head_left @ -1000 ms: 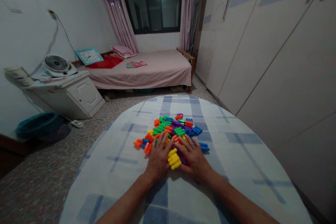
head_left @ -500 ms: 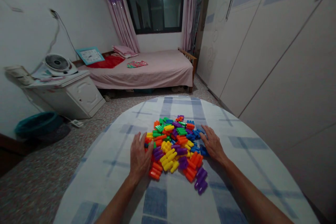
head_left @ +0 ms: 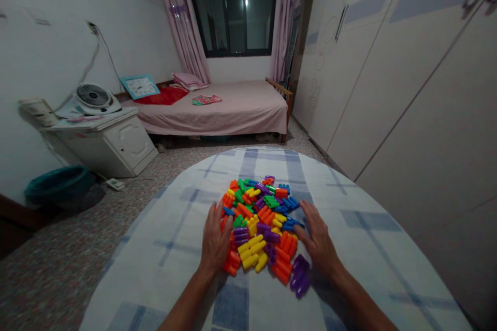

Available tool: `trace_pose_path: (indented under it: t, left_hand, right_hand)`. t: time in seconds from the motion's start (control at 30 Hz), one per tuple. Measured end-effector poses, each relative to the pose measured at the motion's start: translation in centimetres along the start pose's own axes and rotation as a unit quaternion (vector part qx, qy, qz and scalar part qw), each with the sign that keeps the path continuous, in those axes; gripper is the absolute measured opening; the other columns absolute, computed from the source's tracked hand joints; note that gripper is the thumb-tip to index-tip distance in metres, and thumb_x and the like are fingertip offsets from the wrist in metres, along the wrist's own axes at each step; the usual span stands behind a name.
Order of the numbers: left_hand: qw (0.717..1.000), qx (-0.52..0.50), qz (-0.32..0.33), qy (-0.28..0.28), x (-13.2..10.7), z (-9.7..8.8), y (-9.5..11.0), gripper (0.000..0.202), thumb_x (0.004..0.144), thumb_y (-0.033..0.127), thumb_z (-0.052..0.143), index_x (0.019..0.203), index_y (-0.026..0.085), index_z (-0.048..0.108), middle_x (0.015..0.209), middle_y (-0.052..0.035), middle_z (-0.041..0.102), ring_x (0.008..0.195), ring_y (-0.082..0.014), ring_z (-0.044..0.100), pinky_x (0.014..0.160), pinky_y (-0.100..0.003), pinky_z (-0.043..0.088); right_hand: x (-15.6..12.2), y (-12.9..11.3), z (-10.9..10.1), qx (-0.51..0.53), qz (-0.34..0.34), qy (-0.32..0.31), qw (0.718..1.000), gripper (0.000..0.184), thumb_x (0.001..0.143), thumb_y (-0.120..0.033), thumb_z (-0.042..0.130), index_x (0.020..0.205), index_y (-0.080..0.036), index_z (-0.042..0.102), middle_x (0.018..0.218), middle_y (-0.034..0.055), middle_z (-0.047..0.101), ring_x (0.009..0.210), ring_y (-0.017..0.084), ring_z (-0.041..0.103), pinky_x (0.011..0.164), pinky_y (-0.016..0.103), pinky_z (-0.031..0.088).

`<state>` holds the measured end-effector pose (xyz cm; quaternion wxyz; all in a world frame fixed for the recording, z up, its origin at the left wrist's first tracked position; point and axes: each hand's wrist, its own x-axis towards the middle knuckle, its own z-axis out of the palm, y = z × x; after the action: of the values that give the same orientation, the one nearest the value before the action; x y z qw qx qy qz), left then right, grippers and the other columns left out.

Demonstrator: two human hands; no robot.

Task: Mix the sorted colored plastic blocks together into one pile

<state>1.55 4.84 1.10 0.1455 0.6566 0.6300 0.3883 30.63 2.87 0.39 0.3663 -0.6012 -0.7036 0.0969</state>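
Both hands are lying flat on the table, palms down and fingers spread, gripping nothing. Left hand (head_left: 216, 240) is pressing against the left edge of the pile of blocks (head_left: 262, 222), its fingertips reaching in among orange and green pieces. Right hand (head_left: 319, 242) is resting on the pile's right edge, fingers touching blue pieces, while a purple block (head_left: 300, 274) is lying just beside its wrist on the near side. The pile is sitting between the 2 hands, slightly ahead of them, near the middle of the round table (head_left: 174, 248), which is wearing a white cloth with blue stripes. Yellow blocks (head_left: 253, 253) are lying at the near middle of the heap, between the 2 palms.

Farther off, on the floor to the left, a teal basin (head_left: 54, 185) is sitting beside a white cabinet (head_left: 111, 142) that is carrying a small fan (head_left: 93, 98). Beyond that, a bed (head_left: 229, 108) with a pink cover is standing under a dark window (head_left: 235, 8) with pink curtains. White wardrobe doors (head_left: 407, 72) are running along the right wall.
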Motion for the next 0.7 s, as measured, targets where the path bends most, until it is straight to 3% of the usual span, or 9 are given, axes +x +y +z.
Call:
trace_pose_path:
  t: [0.13, 0.23, 0.33, 0.47, 0.6, 0.7]
  left_hand:
    - [0.985, 0.104, 0.131, -0.045, -5.1, -2.1, -1.4, 0.067, 0.088, 0.042, 0.048, 0.147, 0.027, 0.02, 0.154, -0.0097, 0.022, 0.142, -0.0284, 0.019, 0.112, -0.053, 0.025]
    - [0.973, 0.164, 0.15, -0.06, -6.8, -1.3, -1.6, 0.083, 0.079, 0.048, 0.059, 0.148, 0.026, 0.018, 0.154, -0.0121, 0.02, 0.141, -0.0331, 0.019, 0.109, -0.056, 0.026]
    - [0.976, 0.182, 0.109, -0.044, -5.9, 0.4, -1.1, 0.08, 0.08, 0.05, 0.056, 0.147, 0.02, 0.022, 0.153, -0.0153, 0.022, 0.141, -0.0329, 0.019, 0.109, -0.055, 0.026]
    - [0.982, 0.163, 0.096, -0.013, -4.3, 1.3, -0.7, 0.088, 0.077, 0.058, 0.057, 0.145, 0.013, 0.025, 0.151, -0.0198, 0.024, 0.14, -0.0346, 0.02, 0.109, -0.055, 0.027]
    - [0.988, 0.107, 0.109, 0.021, -4.1, 1.2, -1.9, 0.077, 0.083, 0.053, 0.052, 0.145, 0.016, 0.023, 0.15, -0.017, 0.027, 0.139, -0.0285, 0.026, 0.109, -0.048, 0.033]
    - [0.99, 0.09, 0.09, 0.059, -3.9, 1.3, -3.0, 0.054, 0.092, 0.039, 0.036, 0.141, 0.016, 0.03, 0.146, -0.0163, 0.035, 0.138, -0.0251, 0.029, 0.109, -0.046, 0.034]
  right_hand:
    - [-6.8, -0.6, -1.0, -0.096, -0.124, -0.072, 0.985, 0.089, 0.077, -0.06, 0.056, 0.149, -0.022, 0.02, 0.155, 0.0116, 0.02, 0.14, 0.035, 0.018, 0.107, 0.055, 0.027]
    - [-7.8, -1.0, 0.5, -0.158, -0.116, -0.068, 0.978, 0.082, 0.082, -0.051, 0.054, 0.149, -0.022, 0.018, 0.155, 0.0118, 0.02, 0.14, 0.032, 0.02, 0.107, 0.051, 0.029]
    - [-5.5, -1.5, 2.2, -0.192, -0.097, -0.047, 0.976, 0.072, 0.085, -0.045, 0.052, 0.147, -0.021, 0.025, 0.152, 0.0117, 0.027, 0.14, 0.032, 0.021, 0.107, 0.051, 0.028]
    - [-3.9, -1.7, 2.9, -0.194, -0.086, -0.015, 0.977, 0.074, 0.084, -0.048, 0.051, 0.146, -0.016, 0.026, 0.151, 0.0147, 0.029, 0.138, 0.032, 0.025, 0.106, 0.051, 0.03]
    - [-7.1, -1.2, 2.5, -0.192, -0.069, 0.085, 0.975, 0.065, 0.089, -0.043, 0.043, 0.144, -0.013, 0.027, 0.145, 0.0175, 0.037, 0.137, 0.03, 0.029, 0.105, 0.048, 0.032]
    - [-10.0, -1.3, 2.2, -0.207, -0.007, 0.103, 0.973, 0.061, 0.091, -0.04, 0.036, 0.143, -0.009, 0.029, 0.144, 0.0183, 0.038, 0.137, 0.028, 0.029, 0.107, 0.046, 0.031]
